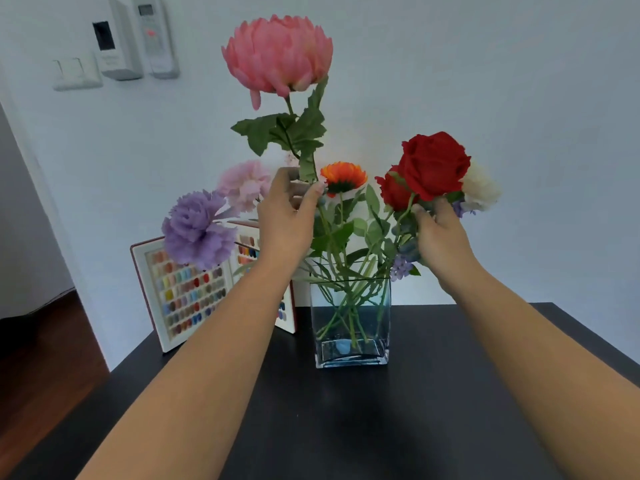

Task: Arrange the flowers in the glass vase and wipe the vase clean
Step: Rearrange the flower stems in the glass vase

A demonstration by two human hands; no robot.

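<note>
A rectangular glass vase (pixel 350 327) stands on the black table (pixel 346 427), holding several green stems. My left hand (pixel 285 216) pinches the stem of the tall pink chrysanthemum (pixel 278 53), which rises above the rest. My right hand (pixel 440 233) grips the stems just under the big red rose (pixel 433 164). An orange flower (pixel 343 176) sits between my hands. A purple carnation (pixel 197 230) and a pale pink carnation (pixel 244 183) lean out to the left. A white flower (pixel 479 188) shows behind the rose.
A framed board of colour swatches (pixel 187 292) leans on the wall behind the vase at left. Wall switches and a remote holder (pixel 135 39) hang at upper left. The table's left edge drops to a wooden floor (pixel 41 368).
</note>
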